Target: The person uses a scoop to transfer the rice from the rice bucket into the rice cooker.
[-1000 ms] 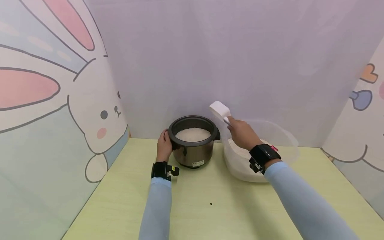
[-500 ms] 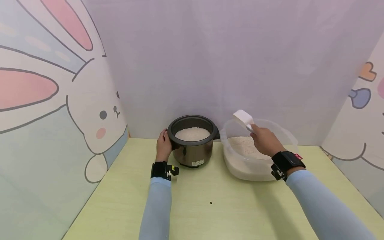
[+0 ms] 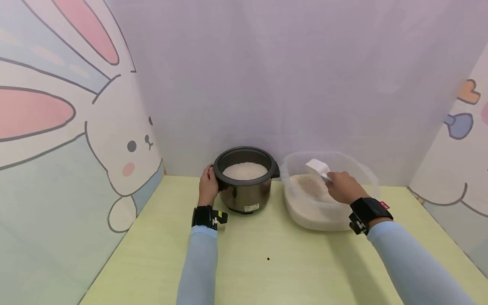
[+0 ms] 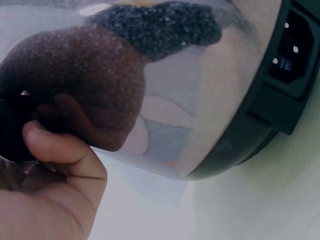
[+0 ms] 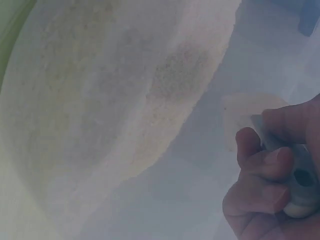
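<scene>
We see a pale yellow-green table boxed in by a plain lilac back wall. A panel with a cartoon rabbit closes the left side, and another panel with pastel shapes closes the right. A small dark speck lies on the tabletop near the front.

Toward the back stands a dark rice cooker, open, with white rice inside. Our left hand rests against its left side; in the left wrist view the thumb lies on the shiny wall, and the fingers seem to curl around the rim or handle, though the close view leaves that unsure.

Just right of the cooker sits a clear plastic tub of rice. Our right hand is inside it, fingers wrapped around the handle of a white scoop, whose bowl is low over the tub's grain at the left. Both forearms wear light blue sleeves and black wrist straps.
</scene>
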`<state>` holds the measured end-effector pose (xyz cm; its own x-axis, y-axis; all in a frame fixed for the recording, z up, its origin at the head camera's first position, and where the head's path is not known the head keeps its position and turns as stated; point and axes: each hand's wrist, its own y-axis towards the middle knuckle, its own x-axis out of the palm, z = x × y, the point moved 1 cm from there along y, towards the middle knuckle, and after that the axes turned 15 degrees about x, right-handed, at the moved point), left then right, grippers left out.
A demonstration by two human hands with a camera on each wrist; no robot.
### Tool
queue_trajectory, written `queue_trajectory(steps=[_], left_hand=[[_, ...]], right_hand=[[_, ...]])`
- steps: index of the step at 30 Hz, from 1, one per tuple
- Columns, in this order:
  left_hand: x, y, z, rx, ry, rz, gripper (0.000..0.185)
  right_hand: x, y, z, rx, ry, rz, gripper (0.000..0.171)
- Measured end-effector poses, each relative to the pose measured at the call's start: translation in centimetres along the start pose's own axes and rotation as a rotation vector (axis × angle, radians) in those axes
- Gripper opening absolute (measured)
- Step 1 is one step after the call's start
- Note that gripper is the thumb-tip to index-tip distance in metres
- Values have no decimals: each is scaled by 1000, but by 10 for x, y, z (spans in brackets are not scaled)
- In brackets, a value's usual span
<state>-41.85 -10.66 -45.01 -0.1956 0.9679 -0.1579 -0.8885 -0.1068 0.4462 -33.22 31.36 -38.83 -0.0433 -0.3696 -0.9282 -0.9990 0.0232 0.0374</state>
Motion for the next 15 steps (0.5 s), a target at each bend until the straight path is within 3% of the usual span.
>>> queue_trajectory(steps=[15], left_hand=[[2,-1,-1,0,-11,10,49]], right_hand=[[2,3,-1,4,-79,-234,26]])
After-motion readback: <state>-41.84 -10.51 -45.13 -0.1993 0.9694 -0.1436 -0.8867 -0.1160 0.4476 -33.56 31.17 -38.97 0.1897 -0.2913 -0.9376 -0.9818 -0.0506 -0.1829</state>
